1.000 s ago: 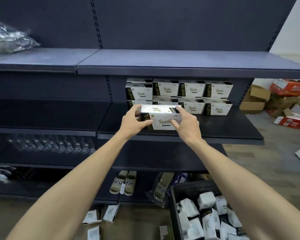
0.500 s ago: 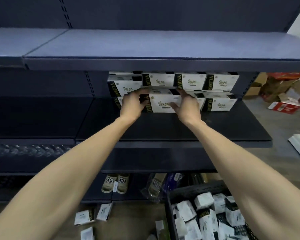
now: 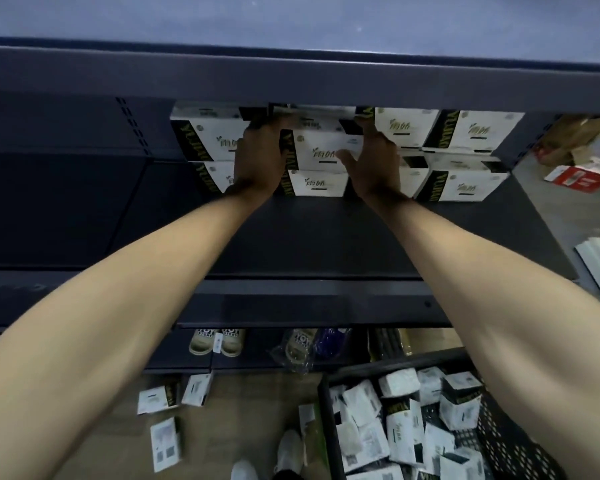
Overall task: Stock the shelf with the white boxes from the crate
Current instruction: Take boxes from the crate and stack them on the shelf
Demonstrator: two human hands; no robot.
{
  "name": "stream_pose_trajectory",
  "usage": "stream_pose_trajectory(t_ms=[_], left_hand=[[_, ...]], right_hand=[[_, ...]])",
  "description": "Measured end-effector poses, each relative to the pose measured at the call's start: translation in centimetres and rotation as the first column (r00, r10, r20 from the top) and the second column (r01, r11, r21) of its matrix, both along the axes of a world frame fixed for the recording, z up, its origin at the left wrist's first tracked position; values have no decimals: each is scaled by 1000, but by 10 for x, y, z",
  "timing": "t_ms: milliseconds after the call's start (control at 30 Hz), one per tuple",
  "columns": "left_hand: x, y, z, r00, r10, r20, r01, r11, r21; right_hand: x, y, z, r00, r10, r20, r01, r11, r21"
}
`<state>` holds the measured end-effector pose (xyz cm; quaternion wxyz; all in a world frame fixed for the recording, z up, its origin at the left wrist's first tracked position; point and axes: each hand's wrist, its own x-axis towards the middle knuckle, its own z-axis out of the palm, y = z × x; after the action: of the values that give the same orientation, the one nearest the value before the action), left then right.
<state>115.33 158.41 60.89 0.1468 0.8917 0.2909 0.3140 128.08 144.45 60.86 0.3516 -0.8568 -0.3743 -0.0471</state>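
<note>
A white box with a black and gold end sits in the upper row of stacked white boxes at the back of the dark shelf. My left hand grips its left end and my right hand grips its right end. Below it stands another white box. More stacked white boxes line up to the right and one stack to the left. The black crate at bottom right holds several loose white boxes.
The shelf board above overhangs the stacked row closely. A few white boxes lie on the floor left of the crate. Sandals sit on the bottom shelf. Cardboard cartons lie on the floor at far right.
Both hands carried the white box from the shelf's front edge back and up onto the upper row of the stack. My head has moved closer and looks down more.
</note>
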Motion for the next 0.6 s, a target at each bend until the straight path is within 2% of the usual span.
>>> stream_pose_trajectory(t_ms=[267,433,600], left_hand=[[10,11,-1,976,164,-146,-141,978,151],[13,17,-1,967,176,-184,-134,966,221],[19,26,-3,977,127,-169,-88,971,220]], right_hand=[[14,16,-3,996,24,80,-18,998,-66],[17,26,-4,996,-10,93,19,995,-94],[19,32,-6,993,-38,113,47,996,-81]])
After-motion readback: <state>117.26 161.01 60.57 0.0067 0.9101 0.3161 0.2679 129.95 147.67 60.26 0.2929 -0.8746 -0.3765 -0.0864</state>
